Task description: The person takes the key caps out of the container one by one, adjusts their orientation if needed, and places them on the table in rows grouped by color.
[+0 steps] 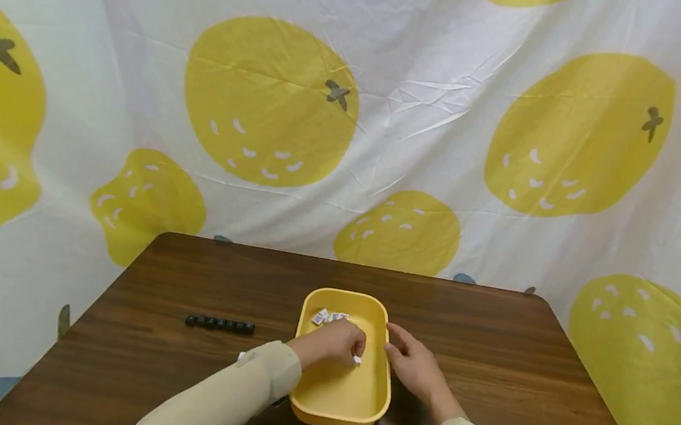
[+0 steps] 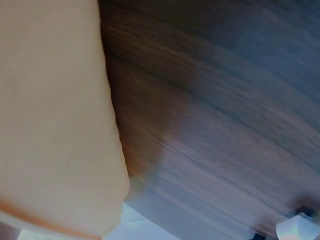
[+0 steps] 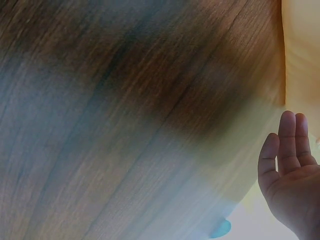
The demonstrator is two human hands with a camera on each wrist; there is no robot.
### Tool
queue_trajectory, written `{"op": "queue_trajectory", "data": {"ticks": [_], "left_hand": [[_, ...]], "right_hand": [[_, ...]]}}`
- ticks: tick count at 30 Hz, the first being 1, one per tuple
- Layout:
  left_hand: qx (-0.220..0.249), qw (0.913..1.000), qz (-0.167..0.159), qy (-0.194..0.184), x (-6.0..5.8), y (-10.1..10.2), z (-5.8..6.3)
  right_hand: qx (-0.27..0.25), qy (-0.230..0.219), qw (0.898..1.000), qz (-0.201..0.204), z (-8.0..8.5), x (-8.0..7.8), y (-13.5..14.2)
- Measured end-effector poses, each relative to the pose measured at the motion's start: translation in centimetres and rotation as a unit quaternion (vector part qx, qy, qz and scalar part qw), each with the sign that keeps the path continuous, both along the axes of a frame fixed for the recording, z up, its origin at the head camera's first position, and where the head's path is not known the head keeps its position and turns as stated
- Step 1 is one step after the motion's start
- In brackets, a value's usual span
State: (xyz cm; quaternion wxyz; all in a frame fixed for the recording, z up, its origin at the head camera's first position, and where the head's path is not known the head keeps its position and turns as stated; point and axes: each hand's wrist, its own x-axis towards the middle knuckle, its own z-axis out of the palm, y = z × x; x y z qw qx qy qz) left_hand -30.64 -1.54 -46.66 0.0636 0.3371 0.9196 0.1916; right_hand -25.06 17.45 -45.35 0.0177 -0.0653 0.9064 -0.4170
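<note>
A yellow plastic tub stands upright on the wooden table. My left hand reaches down inside it, fingers curled, and pinches a small white block at the fingertips. Several more small white blocks with dark printed marks lie at the tub's far left end, partly hidden behind that hand. Against the tub's right wall, my right hand rests with its fingers extended near the rim. In the right wrist view, its fingers stand fairly straight beside the yellow wall.
Left of the tub, several black blocks form a straight row on the table. Another white block peeks out beside the left sleeve. Behind the table hangs a lemon-print cloth.
</note>
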Motion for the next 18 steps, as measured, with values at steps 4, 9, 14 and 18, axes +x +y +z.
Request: {"op": "queue_trajectory", "data": {"ticks": [4,9,14,18], "left_hand": [[0.016,0.9993,-0.012,-0.030,0.1,-0.6,0.0],[0.036,0.9983,-0.030,-0.035,0.4,-1.1,0.0],[0.036,0.9986,-0.037,-0.009,0.5,-1.3,0.0],[0.045,0.9979,-0.045,0.012,0.4,-1.7,0.3]], "right_hand": [[0.000,-0.005,1.000,-0.003,0.1,0.1,0.0],[-0.001,-0.004,1.000,-0.005,0.1,0.0,0.0],[0.002,-0.010,1.000,-0.007,-0.1,0.0,0.0],[0.001,-0.007,1.000,-0.004,-0.1,0.0,0.0]]}}
